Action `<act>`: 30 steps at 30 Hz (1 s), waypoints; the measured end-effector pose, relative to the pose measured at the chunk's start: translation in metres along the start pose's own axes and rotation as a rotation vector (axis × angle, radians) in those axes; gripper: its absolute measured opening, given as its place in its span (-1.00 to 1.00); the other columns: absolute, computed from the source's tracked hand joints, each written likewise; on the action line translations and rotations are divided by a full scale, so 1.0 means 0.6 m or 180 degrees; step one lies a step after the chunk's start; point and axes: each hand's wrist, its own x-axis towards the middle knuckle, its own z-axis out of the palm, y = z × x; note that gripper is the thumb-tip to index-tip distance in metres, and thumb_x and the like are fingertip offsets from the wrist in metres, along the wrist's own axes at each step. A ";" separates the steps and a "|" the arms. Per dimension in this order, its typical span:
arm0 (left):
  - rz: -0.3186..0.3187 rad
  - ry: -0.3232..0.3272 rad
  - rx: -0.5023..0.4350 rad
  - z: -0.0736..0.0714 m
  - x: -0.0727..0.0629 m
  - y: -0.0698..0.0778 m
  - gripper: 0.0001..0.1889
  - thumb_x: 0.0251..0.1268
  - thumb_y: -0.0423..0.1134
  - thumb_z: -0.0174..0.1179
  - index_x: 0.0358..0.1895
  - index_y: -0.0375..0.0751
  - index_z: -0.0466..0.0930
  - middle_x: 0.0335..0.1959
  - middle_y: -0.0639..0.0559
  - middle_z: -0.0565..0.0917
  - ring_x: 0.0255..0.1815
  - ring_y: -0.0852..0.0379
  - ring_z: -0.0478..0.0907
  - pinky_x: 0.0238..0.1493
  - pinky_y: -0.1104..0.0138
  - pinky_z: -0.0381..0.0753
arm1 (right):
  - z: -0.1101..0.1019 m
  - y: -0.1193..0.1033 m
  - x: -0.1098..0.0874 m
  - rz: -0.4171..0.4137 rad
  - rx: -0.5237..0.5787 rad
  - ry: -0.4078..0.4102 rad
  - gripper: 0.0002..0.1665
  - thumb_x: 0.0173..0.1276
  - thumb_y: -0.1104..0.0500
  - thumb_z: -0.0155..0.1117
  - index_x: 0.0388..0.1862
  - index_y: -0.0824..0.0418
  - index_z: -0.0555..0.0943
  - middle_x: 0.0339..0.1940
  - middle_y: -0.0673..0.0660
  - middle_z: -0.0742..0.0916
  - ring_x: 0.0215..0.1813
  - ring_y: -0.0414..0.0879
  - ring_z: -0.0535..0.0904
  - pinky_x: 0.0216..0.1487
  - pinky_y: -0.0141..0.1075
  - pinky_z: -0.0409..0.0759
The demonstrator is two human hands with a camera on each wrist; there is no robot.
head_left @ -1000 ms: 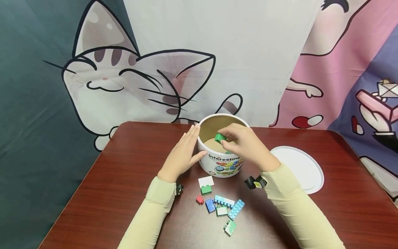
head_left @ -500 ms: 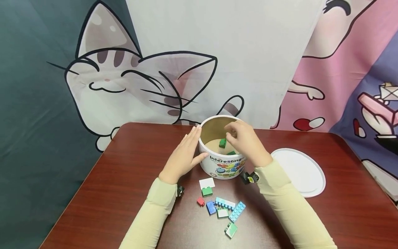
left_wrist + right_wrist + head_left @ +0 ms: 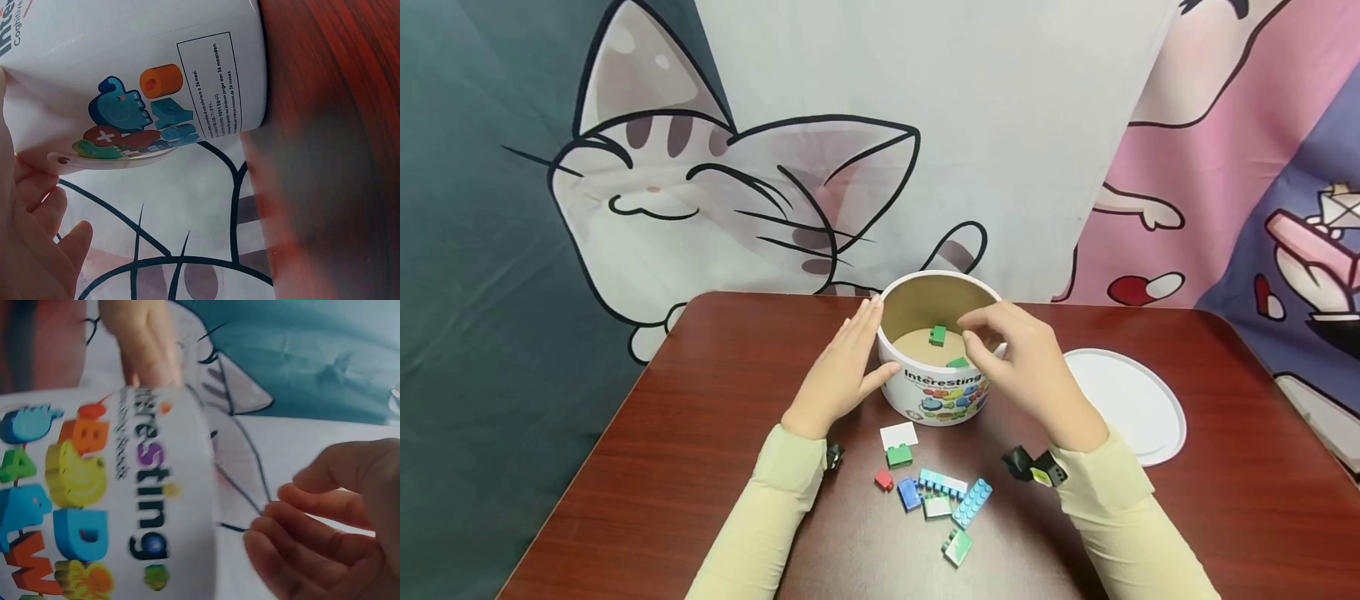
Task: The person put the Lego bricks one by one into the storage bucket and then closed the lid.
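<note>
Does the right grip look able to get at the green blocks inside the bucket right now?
Probably yes: the right grip looks empty, near the green blocks, and the bucket is uncovered, its lid lying aside.

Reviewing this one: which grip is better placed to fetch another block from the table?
Probably the right grip: it appears empty and free, with fingers loosely bent, while the left grip rests flat against the bucket, seemingly steadying it.

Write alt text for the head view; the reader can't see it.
A person's left hand rests against a white tub with two green bricks visible inside, while the right hand, holding nothing, is at the tub's right rim. Loose colored bricks and a white lid lie on the brown table before a cartoon backdrop.
</note>
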 end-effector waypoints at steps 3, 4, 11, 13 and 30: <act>0.0016 0.0016 0.0007 0.000 0.001 -0.001 -0.08 0.48 0.11 0.18 0.64 -0.27 -0.09 0.66 -0.11 0.01 0.67 0.03 -0.12 0.59 0.01 0.03 | -0.007 -0.011 -0.014 -0.0166 0.0088 -0.0140 -0.82 0.28 0.36 0.38 -0.15 0.20 0.72 -0.24 -0.03 0.73 -0.26 -0.24 0.63 -0.31 -0.35 0.61; 0.0018 0.0021 0.0009 0.000 0.001 -0.001 -0.08 0.48 0.11 0.18 0.64 -0.28 -0.08 0.66 -0.12 0.01 0.67 0.03 -0.13 0.59 0.00 0.04 | -0.008 -0.014 -0.018 -0.0228 0.0119 -0.0193 -0.82 0.27 0.36 0.39 -0.15 0.21 0.72 -0.24 -0.03 0.73 -0.26 -0.25 0.63 -0.30 -0.33 0.64; -0.0005 0.0017 -0.0025 -0.001 0.001 0.000 -0.08 0.47 0.11 0.19 0.64 -0.27 -0.09 0.66 -0.11 0.01 0.67 0.07 -0.16 0.61 0.06 -0.01 | 0.011 -0.023 -0.048 -0.0583 0.0274 -0.0546 -0.81 0.23 0.39 0.39 -0.20 0.20 0.69 -0.31 -0.07 0.67 -0.30 -0.25 0.62 -0.32 -0.30 0.69; 0.0007 0.0021 -0.0019 0.000 0.001 0.000 -0.08 0.47 0.11 0.18 0.64 -0.28 -0.09 0.66 -0.12 0.01 0.67 0.05 -0.14 0.60 0.05 -0.01 | 0.021 -0.024 -0.055 -0.0598 0.0244 -0.0680 -0.80 0.22 0.39 0.40 -0.19 0.19 0.69 -0.30 -0.04 0.68 -0.29 -0.24 0.63 -0.30 -0.30 0.70; -0.0017 -0.0028 -0.0026 -0.002 0.001 0.000 -0.09 0.49 0.12 0.15 0.65 -0.24 -0.10 0.66 -0.09 0.01 0.67 0.07 -0.15 0.61 0.06 -0.01 | 0.112 -0.017 -0.076 -0.0420 -0.0262 -0.2249 -0.89 0.29 0.33 0.34 -0.22 0.26 0.59 -0.41 0.01 0.65 -0.40 -0.24 0.50 -0.35 -0.33 0.57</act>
